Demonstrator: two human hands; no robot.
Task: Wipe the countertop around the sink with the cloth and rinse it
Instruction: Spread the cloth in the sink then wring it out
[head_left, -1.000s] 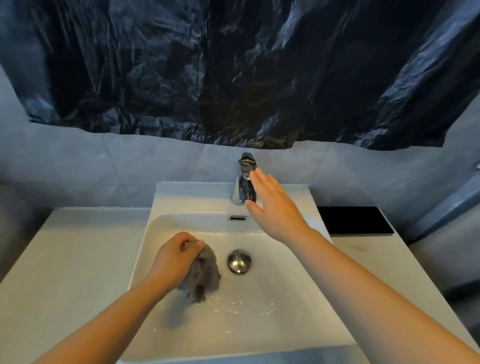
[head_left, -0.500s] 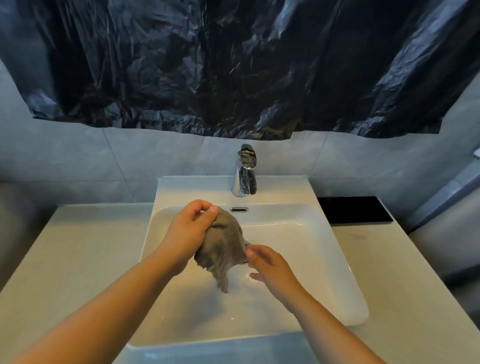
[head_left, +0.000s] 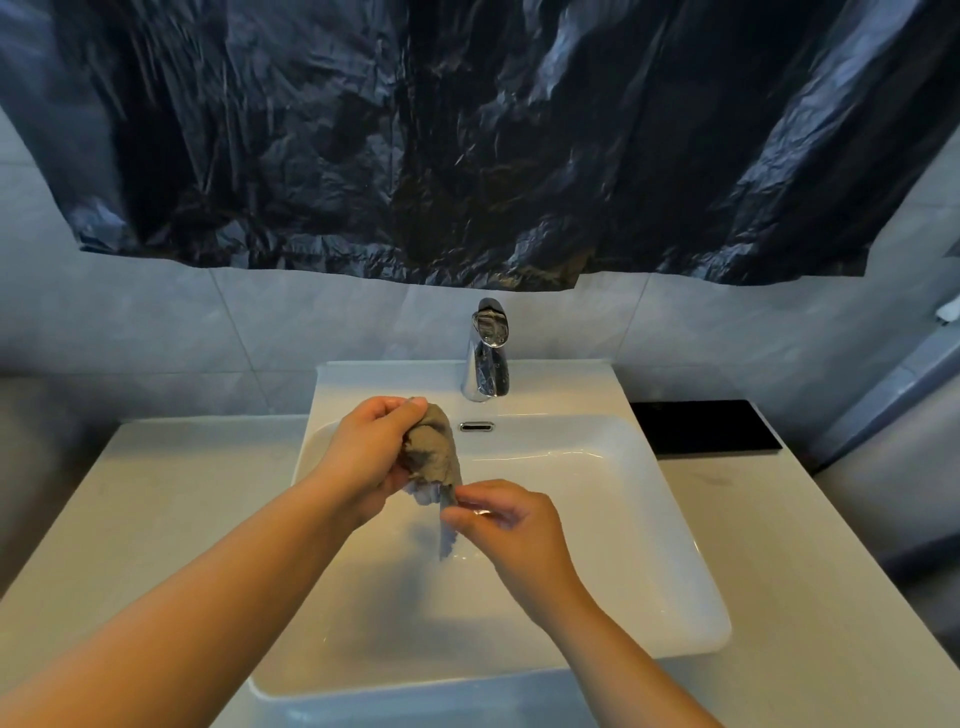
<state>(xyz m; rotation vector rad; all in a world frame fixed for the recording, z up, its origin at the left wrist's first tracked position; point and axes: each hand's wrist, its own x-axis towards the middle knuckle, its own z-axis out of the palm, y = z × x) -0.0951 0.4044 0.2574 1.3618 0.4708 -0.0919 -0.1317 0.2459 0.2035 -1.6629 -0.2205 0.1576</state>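
Note:
A bunched grey-brown cloth (head_left: 432, 451) hangs over the white sink (head_left: 649, 525). My left hand (head_left: 366, 451) grips its upper end above the basin's left half. My right hand (head_left: 506, 525) pinches the cloth's lower tail between thumb and fingers, just below and to the right. Both hands are held above the basin, in front of the chrome faucet (head_left: 487, 358). No water runs from the faucet. The pale countertop (head_left: 145, 499) spreads to the left and right of the sink.
A black flat rectangular object (head_left: 706, 426) lies on the counter at the back right. Dark crumpled plastic sheeting (head_left: 467, 135) hangs on the tiled wall above the faucet. An overflow slot (head_left: 476, 426) sits under the faucet.
My right hand left the faucet and came down to the cloth's lower end. My left hand lifted the cloth from the basin floor up and toward the faucet.

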